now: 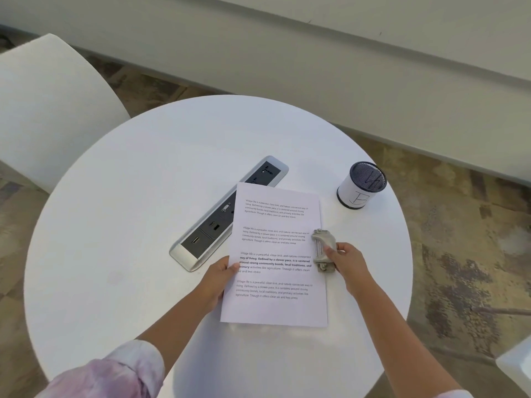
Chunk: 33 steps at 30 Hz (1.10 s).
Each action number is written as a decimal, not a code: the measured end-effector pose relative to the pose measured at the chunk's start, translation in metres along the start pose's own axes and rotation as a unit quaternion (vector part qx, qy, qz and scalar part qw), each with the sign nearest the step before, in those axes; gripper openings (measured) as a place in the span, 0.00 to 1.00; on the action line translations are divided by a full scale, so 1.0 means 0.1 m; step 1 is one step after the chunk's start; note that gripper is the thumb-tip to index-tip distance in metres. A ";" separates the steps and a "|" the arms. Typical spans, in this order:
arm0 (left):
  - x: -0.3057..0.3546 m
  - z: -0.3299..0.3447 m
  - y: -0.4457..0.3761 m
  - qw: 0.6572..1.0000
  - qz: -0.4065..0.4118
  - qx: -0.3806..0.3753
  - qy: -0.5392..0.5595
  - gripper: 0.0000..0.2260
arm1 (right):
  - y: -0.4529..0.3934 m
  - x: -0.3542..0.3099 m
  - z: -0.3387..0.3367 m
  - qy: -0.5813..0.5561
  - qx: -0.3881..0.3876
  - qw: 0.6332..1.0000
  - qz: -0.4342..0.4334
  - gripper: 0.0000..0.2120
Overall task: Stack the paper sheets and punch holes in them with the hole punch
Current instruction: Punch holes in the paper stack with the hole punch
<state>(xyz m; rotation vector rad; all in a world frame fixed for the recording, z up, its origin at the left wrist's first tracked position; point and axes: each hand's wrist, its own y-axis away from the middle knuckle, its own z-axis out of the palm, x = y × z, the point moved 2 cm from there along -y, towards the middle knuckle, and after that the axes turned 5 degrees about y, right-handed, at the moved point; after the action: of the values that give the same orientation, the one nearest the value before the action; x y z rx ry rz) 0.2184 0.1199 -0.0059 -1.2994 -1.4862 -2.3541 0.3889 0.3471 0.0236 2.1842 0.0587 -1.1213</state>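
The round white table (143,196) carries everything, and its flat top gives the paper a firm base, which I think is why the work is done here and not in the air. A built-in socket panel (218,222) lies across the middle, and the far left corner of the paper sheets (275,254) rests over it. The sheets lie as one squared pile with printed text facing up, near the front of the table and between the two hands, so the stacking looks finished. The mesh pen cup (362,185) stands well apart at the right. The left hand (219,278) holds the pile at its left edge, thumb on top and fingers hidden under the paper, probably to keep the sheets from sliding. The right hand (349,261) grips the metal hole punch (324,250) with curled fingers and sets it at the middle of the right edge, its mouth toward the paper. Whether the edge is already inside the slot I cannot tell.
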 end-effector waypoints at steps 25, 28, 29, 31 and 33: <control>-0.02 0.02 -0.02 0.999 0.012 -0.011 -0.048 0.08 | 0.09 0.07 0.02 0.136 0.081 0.987 -0.042 0.14; -0.03 0.02 -0.03 0.999 0.015 -0.013 -0.050 0.08 | 0.02 0.06 -0.03 0.138 0.074 0.987 -0.036 0.16; -0.03 0.02 -0.03 0.999 0.016 -0.013 -0.049 0.08 | -0.02 0.06 -0.04 0.125 0.079 0.989 -0.026 0.17; -0.03 0.02 -0.02 0.998 0.016 -0.013 -0.052 0.08 | -0.14 0.06 -0.09 0.086 0.095 0.992 -0.007 0.19; -0.02 0.03 0.00 0.998 0.019 -0.010 -0.058 0.07 | -0.24 0.02 -0.12 0.071 0.113 0.991 -0.013 0.17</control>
<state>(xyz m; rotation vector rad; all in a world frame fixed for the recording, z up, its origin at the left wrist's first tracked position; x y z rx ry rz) 0.2216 0.1212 -0.0063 -1.4786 -1.4583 -2.3119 0.3907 0.3723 0.0135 2.4689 0.0239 -1.0277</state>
